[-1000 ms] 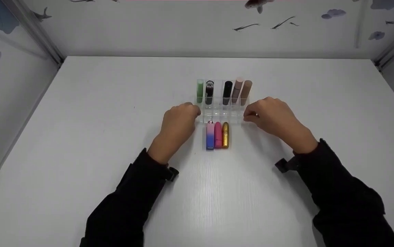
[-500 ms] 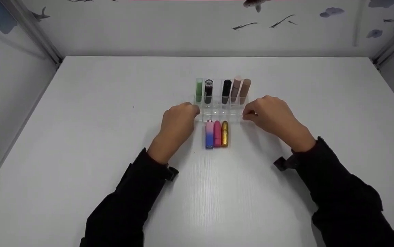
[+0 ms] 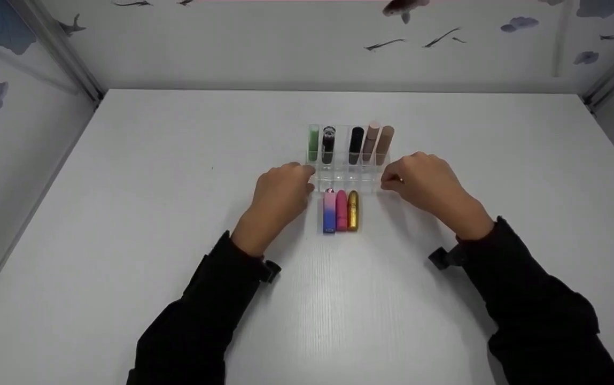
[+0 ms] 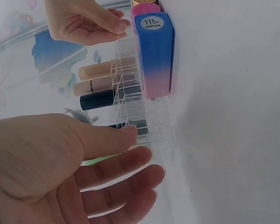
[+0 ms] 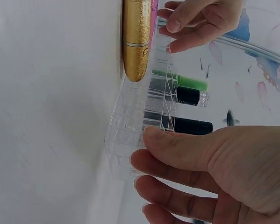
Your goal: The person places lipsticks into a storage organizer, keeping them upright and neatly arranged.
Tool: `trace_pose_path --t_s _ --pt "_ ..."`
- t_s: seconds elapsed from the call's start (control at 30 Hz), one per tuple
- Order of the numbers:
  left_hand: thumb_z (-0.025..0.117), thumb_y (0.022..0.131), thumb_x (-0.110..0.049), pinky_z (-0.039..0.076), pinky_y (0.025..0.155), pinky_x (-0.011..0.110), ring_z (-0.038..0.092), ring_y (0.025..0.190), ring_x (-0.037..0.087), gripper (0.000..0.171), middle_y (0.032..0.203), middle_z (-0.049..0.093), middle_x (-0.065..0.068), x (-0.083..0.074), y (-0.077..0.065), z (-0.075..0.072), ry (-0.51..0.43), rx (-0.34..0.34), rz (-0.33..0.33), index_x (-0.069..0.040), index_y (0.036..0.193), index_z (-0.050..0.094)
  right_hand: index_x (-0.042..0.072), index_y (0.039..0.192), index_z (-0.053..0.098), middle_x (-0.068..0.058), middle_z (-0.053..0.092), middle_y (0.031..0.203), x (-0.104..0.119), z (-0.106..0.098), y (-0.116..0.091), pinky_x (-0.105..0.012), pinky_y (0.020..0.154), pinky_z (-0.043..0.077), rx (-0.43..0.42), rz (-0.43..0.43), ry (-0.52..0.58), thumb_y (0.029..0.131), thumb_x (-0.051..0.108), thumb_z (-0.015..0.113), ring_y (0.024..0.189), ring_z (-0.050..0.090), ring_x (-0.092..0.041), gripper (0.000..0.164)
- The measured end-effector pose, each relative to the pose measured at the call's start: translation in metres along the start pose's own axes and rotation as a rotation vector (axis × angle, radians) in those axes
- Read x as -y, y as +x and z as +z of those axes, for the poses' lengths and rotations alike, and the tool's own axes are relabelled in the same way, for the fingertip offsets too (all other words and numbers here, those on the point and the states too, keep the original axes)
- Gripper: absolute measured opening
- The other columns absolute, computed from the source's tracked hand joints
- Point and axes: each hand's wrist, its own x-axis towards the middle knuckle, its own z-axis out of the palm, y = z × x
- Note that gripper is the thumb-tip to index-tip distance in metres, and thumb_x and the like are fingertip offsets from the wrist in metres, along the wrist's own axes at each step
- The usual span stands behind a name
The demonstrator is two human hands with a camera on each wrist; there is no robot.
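Observation:
A clear plastic lipstick organizer [image 3: 342,172] stands on the white table, several tubes upright in its back row. My left hand [image 3: 284,187] holds its left end, thumb and fingertips at the corner in the left wrist view. At the opposite end, my right hand [image 3: 424,179] grips the edge with thumb and forefinger. In the back row are a green tube [image 3: 313,143], a dark tube with a clear cap [image 3: 328,144], a black tube [image 3: 356,144], a pinkish tube [image 3: 371,141] and a tan tube [image 3: 385,144]. The front row holds nothing.
Just in front of the organizer, side by side, lie a pink-and-blue lipstick [image 3: 329,212], a hot-pink lipstick [image 3: 341,211] and a gold lipstick [image 3: 353,211]. White panels with fish and flower prints [image 3: 264,48] rise behind the table [image 3: 178,160].
The head view shifts slightly. Both hands stay at the organizer's ends, and the tubes and lipsticks keep their places.

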Motion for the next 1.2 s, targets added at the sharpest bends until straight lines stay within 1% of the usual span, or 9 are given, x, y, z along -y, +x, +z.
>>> trace_pose_path --t_s 0.13,0.27,0.4,0.5,0.7,0.9,1.0,1.1,1.2 --pt "0.065 0.088 -0.033 0.054 0.066 0.034 0.066 0.08 0.021 0.04 0.102 0.07 0.007 -0.006 -0.004 -0.001 -0.028 -0.017 0.015 -0.01 0.12 0.058 0.013 0.088 0.076 -0.002 0.073 0.082 0.0 0.001 -0.001 -0.035 0.063 0.049 -0.002 0.007 -0.003 0.083 0.016 0.071 0.072 0.064 -0.017 0.008" --pt "0.066 0.086 -0.04 0.049 0.057 0.029 0.058 0.068 0.018 0.039 0.088 0.068 0.004 -0.012 -0.006 -0.002 -0.071 0.014 0.024 -0.01 0.109 0.059 0.014 0.088 0.076 -0.001 0.073 0.082 0.0 0.0 -0.001 -0.033 0.062 0.049 -0.006 0.013 -0.01 0.083 0.016 0.072 0.071 0.063 -0.016 0.007" --pt "0.065 0.086 -0.041 0.042 0.055 0.026 0.053 0.068 0.016 0.034 0.083 0.065 0.001 -0.014 -0.006 -0.001 -0.114 0.092 0.043 -0.011 0.103 0.063 0.014 0.087 0.076 0.0 0.073 0.081 0.0 0.0 -0.001 -0.033 0.062 0.049 -0.012 0.006 -0.013 0.083 0.016 0.072 0.07 0.063 -0.016 0.007" --pt "0.064 0.087 -0.042 0.039 0.056 0.027 0.052 0.068 0.016 0.035 0.082 0.064 0.001 -0.013 -0.006 0.003 -0.139 0.126 0.06 -0.012 0.104 0.064 0.013 0.088 0.076 -0.001 0.073 0.081 0.0 0.001 -0.001 -0.034 0.061 0.048 -0.013 -0.004 -0.015 0.083 0.015 0.072 0.07 0.062 -0.016 0.007" --pt "0.065 0.085 -0.044 0.042 0.059 0.029 0.054 0.072 0.016 0.038 0.086 0.066 0.0 -0.012 -0.004 0.009 -0.13 0.122 0.091 -0.014 0.109 0.067 0.012 0.087 0.076 -0.003 0.073 0.081 0.001 0.001 -0.001 -0.036 0.059 0.048 -0.02 -0.025 -0.023 0.083 0.014 0.071 0.07 0.062 -0.018 0.007" --pt "0.067 0.084 -0.047 0.04 0.057 0.028 0.054 0.07 0.016 0.039 0.081 0.065 0.001 -0.01 -0.002 0.012 -0.103 0.144 0.065 -0.012 0.102 0.069 0.011 0.088 0.076 -0.003 0.073 0.081 0.001 0.001 -0.001 -0.037 0.06 0.049 -0.02 -0.024 -0.017 0.083 0.015 0.071 0.071 0.063 -0.018 0.007" --pt "0.065 0.085 -0.047 0.038 0.056 0.028 0.053 0.07 0.016 0.04 0.078 0.063 0.0 -0.011 -0.002 0.013 -0.096 0.158 0.062 -0.012 0.104 0.069 0.012 0.087 0.076 -0.002 0.073 0.081 0.0 0.002 -0.001 -0.036 0.06 0.048 -0.023 -0.018 -0.025 0.083 0.015 0.072 0.07 0.062 -0.017 0.006" --pt "0.065 0.085 -0.047 0.038 0.056 0.028 0.053 0.07 0.016 0.039 0.078 0.063 0.0 -0.01 -0.002 0.013 -0.092 0.15 0.069 -0.012 0.103 0.07 0.013 0.087 0.076 -0.002 0.073 0.08 0.0 0.002 -0.001 -0.035 0.06 0.048 -0.023 -0.014 -0.025 0.083 0.016 0.072 0.069 0.062 -0.016 0.006" --pt "0.064 0.085 -0.047 0.036 0.054 0.027 0.051 0.067 0.015 0.037 0.074 0.06 -0.001 -0.01 -0.002 0.013 -0.093 0.141 0.061 -0.012 0.095 0.07 0.013 0.087 0.076 -0.002 0.073 0.08 0.0 0.002 -0.001 -0.035 0.06 0.048 -0.025 -0.012 -0.021 0.083 0.016 0.072 0.069 0.062 -0.016 0.006"
